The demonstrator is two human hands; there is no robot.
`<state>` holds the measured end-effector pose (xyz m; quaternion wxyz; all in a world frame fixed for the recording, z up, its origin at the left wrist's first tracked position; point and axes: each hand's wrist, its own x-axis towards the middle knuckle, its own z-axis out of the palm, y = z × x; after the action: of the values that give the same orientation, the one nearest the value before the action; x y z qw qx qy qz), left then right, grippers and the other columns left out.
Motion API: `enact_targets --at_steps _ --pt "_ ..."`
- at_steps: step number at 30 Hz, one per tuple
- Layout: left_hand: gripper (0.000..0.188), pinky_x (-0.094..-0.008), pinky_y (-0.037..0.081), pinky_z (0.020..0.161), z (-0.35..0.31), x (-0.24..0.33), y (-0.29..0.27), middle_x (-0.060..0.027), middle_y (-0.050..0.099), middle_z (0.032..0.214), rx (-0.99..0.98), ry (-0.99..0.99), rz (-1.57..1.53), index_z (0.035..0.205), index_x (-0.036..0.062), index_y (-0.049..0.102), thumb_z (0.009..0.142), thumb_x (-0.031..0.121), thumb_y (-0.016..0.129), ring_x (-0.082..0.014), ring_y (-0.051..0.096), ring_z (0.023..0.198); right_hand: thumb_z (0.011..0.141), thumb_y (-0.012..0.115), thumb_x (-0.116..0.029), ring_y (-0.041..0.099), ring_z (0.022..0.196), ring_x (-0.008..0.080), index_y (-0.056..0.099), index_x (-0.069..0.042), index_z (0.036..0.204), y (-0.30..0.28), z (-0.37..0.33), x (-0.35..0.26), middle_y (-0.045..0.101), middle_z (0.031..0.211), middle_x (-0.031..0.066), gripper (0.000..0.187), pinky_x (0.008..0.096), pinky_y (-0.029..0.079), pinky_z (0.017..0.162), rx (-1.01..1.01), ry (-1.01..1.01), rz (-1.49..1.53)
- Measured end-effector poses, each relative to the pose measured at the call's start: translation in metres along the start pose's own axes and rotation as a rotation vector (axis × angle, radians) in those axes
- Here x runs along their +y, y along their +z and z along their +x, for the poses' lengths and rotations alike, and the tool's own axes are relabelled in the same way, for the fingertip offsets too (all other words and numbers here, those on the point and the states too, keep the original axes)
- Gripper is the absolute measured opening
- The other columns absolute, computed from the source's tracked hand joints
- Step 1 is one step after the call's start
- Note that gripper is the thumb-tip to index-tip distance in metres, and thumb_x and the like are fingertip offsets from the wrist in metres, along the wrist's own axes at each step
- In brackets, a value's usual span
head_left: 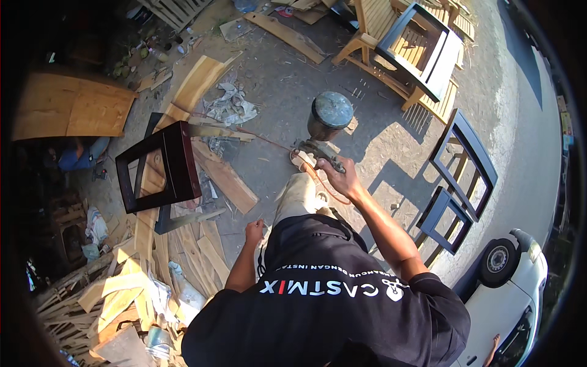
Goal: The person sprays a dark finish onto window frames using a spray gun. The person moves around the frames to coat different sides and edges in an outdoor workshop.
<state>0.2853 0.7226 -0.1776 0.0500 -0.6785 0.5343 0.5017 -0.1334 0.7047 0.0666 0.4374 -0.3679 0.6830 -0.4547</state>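
Note:
My right hand (343, 178) is wrapped round the handle of a paint spray gun (324, 153), held out in front of my legs. A large round paint cup (331, 115) with a stained, grey-blue lid sits on the gun. From the gun an orange-brown air hose (327, 191) curves down near my shoe. My left hand (255, 231) hangs beside my left thigh with its fingers curled in, and nothing shows in it. Off to the left, a dark reddish-brown wooden frame (191, 160) with a square opening rests raised on boards, apart from both hands.
Long planks (223, 177) and a heap of wood scraps (116, 300) lie on the left. At the upper right, a dark frame (428, 79) rests on slatted wooden furniture (382, 21). More dark frames (468, 156) stand at the right, near a white vehicle (504, 306). Crumpled sheeting (231, 105) lies ahead.

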Motion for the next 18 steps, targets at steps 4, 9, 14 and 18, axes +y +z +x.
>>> enact_targets --at_steps 4,9,14,18 --pt "0.053 -0.0375 0.056 0.055 0.039 0.056 0.013 -0.0113 0.065 0.058 -0.012 0.008 0.019 0.081 0.0019 0.072 0.095 0.049 0.053 -0.0225 0.066 0.049 0.097 0.061 -0.026 0.06 0.076 0.0125 0.069 0.003 0.107 -0.029 0.073 0.006 0.069 0.081 0.0081 0.031 0.0315 0.049 0.071 0.043 -0.033 -0.111" --pt "0.05 -0.0369 0.055 0.057 0.07 0.136 0.011 -0.0109 0.066 0.064 -0.005 -0.073 -0.118 0.085 0.0023 0.069 0.096 0.05 0.055 -0.0204 0.066 0.054 0.096 0.064 -0.026 0.063 0.071 0.0137 0.069 0.004 0.102 -0.056 0.161 -0.02 0.067 0.074 0.0087 0.031 0.0311 0.049 0.066 -0.026 -0.067 -0.292" --pt "0.048 -0.0365 0.054 0.056 0.067 0.182 0.005 -0.0098 0.066 0.066 0.17 -0.143 -0.279 0.082 0.0016 0.065 0.096 0.047 0.058 -0.0191 0.065 0.053 0.093 0.067 -0.025 0.064 0.068 0.0128 0.069 0.003 0.099 -0.052 0.236 -0.047 0.068 0.071 0.0089 0.029 0.0306 0.049 0.062 -0.255 -0.174 -0.226" --pt "0.048 -0.034 0.054 0.054 0.033 0.221 0.03 -0.0087 0.065 0.064 0.358 -0.193 -0.508 0.084 0.0021 0.066 0.097 0.047 0.056 -0.0171 0.065 0.053 0.092 0.069 -0.024 0.064 0.064 0.0126 0.068 0.002 0.097 -0.036 0.294 -0.06 0.066 0.069 0.0122 0.027 0.0317 0.049 0.059 -0.48 -0.401 -0.315"
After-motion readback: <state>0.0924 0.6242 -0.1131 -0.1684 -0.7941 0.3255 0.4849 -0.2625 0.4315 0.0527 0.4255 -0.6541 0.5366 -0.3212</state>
